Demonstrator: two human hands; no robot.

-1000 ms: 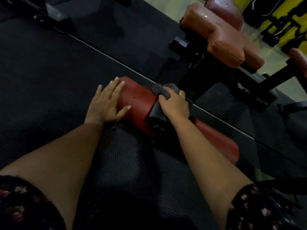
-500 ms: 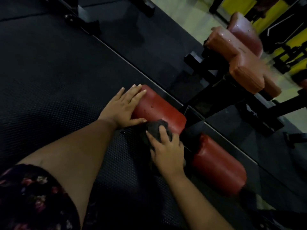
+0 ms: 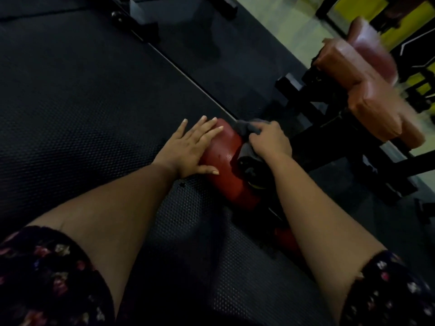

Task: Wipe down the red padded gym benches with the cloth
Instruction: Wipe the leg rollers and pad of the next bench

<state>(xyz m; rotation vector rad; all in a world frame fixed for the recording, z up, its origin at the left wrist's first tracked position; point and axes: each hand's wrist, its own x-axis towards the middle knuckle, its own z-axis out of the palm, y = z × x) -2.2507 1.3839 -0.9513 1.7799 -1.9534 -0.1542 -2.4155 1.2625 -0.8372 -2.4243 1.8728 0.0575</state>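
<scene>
A red padded roller (image 3: pixel 226 165) lies low at the edge of the black textured platform (image 3: pixel 82 109). My left hand (image 3: pixel 191 148) rests flat on its left end, fingers straight. My right hand (image 3: pixel 270 140) grips a dark grey cloth (image 3: pixel 247 129) and presses it over the roller's far right end, where a black hub (image 3: pixel 249 170) shows. A second red roller (image 3: pixel 286 238) peeks out under my right forearm, mostly hidden.
A red-brown padded bench (image 3: pixel 367 95) on a black metal frame (image 3: pixel 341 147) stands at the upper right, blurred. Yellow and black equipment (image 3: pixel 414 27) fills the top right corner. A black bracket (image 3: pixel 141 20) sits at the platform's far edge.
My right hand has carried the cloth from the roller's near side up and over to its far right end. My left hand stayed on the roller. The view shifted.
</scene>
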